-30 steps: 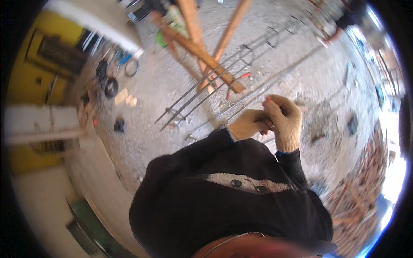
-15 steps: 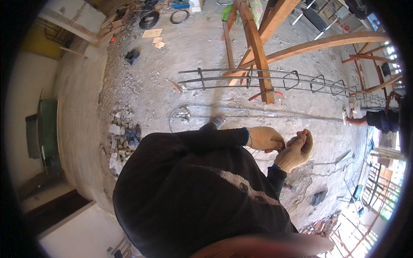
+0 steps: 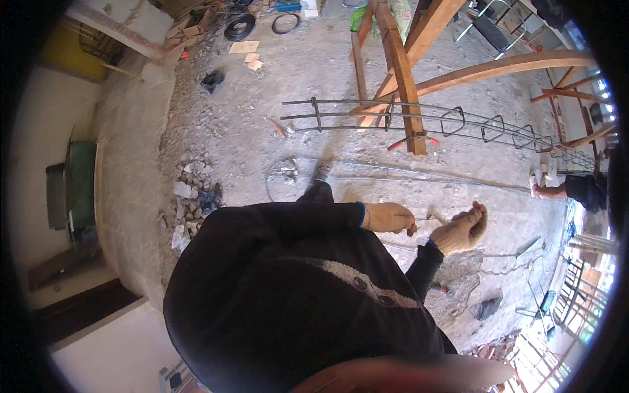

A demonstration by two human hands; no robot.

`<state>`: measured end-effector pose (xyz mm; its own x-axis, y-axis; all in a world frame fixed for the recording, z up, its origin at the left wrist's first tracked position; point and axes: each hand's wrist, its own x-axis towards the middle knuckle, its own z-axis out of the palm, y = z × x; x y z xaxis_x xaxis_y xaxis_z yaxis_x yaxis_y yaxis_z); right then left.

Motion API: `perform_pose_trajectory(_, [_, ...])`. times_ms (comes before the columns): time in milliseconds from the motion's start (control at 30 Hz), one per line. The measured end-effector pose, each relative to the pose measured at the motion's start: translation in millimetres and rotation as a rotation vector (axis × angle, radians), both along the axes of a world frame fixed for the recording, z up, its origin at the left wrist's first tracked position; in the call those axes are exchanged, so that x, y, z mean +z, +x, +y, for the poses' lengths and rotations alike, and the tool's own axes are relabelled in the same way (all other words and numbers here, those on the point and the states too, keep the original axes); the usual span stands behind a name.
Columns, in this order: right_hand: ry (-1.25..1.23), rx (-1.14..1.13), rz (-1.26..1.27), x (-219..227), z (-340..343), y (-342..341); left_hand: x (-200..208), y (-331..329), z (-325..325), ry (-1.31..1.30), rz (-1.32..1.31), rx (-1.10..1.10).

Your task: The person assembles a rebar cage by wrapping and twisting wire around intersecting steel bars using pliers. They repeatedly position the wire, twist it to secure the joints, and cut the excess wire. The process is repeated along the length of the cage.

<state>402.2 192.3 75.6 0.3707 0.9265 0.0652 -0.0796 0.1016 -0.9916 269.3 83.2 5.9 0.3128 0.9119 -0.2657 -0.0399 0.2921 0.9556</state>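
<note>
Floor point(image 3: 236, 134) of rough grey concrete was bounded by a pale wall point(image 3: 65, 111) and littered with rubble point(image 3: 187, 191); a rebar cage point(image 3: 443, 120) was seen at a timber frame point(image 3: 402, 78). Small handwork was apparently under way: the right hand point(image 3: 458, 231) was held curled (whether anything was pinched could not be told), while by the left hand point(image 3: 388, 217), fingers closed, a slim rod point(image 3: 424, 217) was gripped between them. A steady hold seemed called for.

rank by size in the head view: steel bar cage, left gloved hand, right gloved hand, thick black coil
1. Steel bar cage
2. Left gloved hand, right gloved hand: too alike to rank
3. Thick black coil
</note>
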Motion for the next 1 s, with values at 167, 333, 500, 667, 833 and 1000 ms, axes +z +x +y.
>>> perform_pose_trajectory(167, [0.083,-0.186,-0.233,8,2,7,-34,6,25,-0.290,0.014,-0.348])
perform_pose_trajectory(333, [0.092,-0.089,-0.547,-12,-5,-19,-24,-22,19,-0.087,0.274,-0.366])
perform_pose_trajectory(500, [-0.108,-0.049,-1.104,-11,-22,-35,35,-173,-23,0.504,0.354,0.010])
perform_pose_trajectory(667, [-0.331,0.028,-1.337,-8,-51,-76,42,-358,-73,0.514,0.350,0.617])
perform_pose_trajectory(833, [-0.320,0.379,-1.048,-22,-68,-154,-42,-462,-83,-0.034,0.281,0.577])
perform_pose_trajectory(1000, [-0.483,0.833,-0.826,-54,-85,-226,-117,-452,-75,-0.006,-0.111,0.414])
